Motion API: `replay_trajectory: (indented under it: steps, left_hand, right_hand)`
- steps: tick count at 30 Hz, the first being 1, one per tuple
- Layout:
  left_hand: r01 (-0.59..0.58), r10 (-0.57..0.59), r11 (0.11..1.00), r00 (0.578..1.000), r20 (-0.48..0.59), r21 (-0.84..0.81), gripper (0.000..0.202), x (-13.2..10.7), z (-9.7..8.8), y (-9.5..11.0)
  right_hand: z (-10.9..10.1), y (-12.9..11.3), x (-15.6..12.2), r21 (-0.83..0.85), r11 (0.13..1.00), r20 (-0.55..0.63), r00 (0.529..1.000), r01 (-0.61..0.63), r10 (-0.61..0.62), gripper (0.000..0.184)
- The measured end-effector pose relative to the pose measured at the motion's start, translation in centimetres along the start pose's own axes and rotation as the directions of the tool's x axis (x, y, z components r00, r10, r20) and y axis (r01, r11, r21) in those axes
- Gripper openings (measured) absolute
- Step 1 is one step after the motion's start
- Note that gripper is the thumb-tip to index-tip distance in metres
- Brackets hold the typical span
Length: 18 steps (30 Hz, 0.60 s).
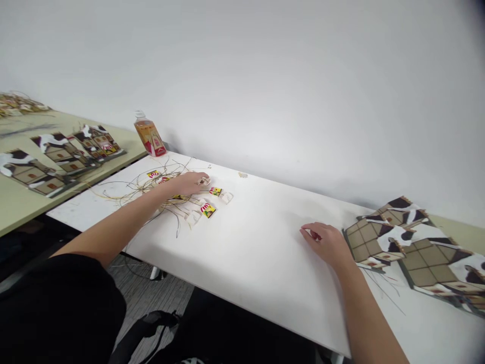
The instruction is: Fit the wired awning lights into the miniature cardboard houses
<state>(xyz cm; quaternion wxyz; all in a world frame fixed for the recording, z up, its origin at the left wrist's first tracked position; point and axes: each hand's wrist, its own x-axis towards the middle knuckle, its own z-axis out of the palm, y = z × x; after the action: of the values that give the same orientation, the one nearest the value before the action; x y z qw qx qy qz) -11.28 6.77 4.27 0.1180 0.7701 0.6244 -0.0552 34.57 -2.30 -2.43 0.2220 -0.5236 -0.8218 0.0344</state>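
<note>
My left hand (190, 183) reaches far across the white table (265, 253) into a scatter of small craft pieces (207, 209) with red, white and yellow awning parts and thin straw-like strands (125, 189). Its fingers pinch a small pale piece (205, 180). My right hand (326, 243) rests on the table to the right, fingers curled loosely down, touching the edge of a stack of cardboard house models (413, 242). Nothing shows inside that hand.
A plastic bottle with an orange label (149, 134) stands by the wall at the back left. More cardboard house models (60, 154) lie on the beige table (22, 202) at left. Below the table are a grey floor and a dark bag (151, 328).
</note>
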Motion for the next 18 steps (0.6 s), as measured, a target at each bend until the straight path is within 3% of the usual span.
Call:
replay_trajectory:
  steps: [5,10,12,15,18]
  left_hand:
    - [0.016,-0.009,0.991,0.998,0.057,-0.131,0.066,-1.0,-1.2,-0.2]
    - [-0.162,0.222,0.946,0.956,0.195,-0.280,0.056,-1.4,-1.6,-1.1]
    - [-0.189,0.252,0.940,0.946,0.204,-0.282,0.053,-1.4,-1.5,-1.2]
    - [-0.141,0.175,0.973,0.968,0.178,-0.184,0.053,-1.1,-1.2,-0.8]
    - [-0.055,0.056,0.998,0.997,0.054,-0.013,0.054,-1.0,-0.9,0.1]
  right_hand:
    - [0.1,0.0,0.0,0.004,1.000,0.011,1.000,-0.007,0.007,0.029]
    - [0.1,0.1,0.0,0.002,1.000,0.002,1.000,0.010,-0.010,0.029]
    - [0.0,0.1,0.0,0.001,1.000,0.008,1.000,0.001,-0.001,0.029]
    - [0.0,0.0,0.0,-0.006,1.000,0.026,0.999,-0.023,0.023,0.029]
    - [0.0,0.1,0.0,-0.005,0.999,0.047,0.998,-0.044,0.044,0.028]
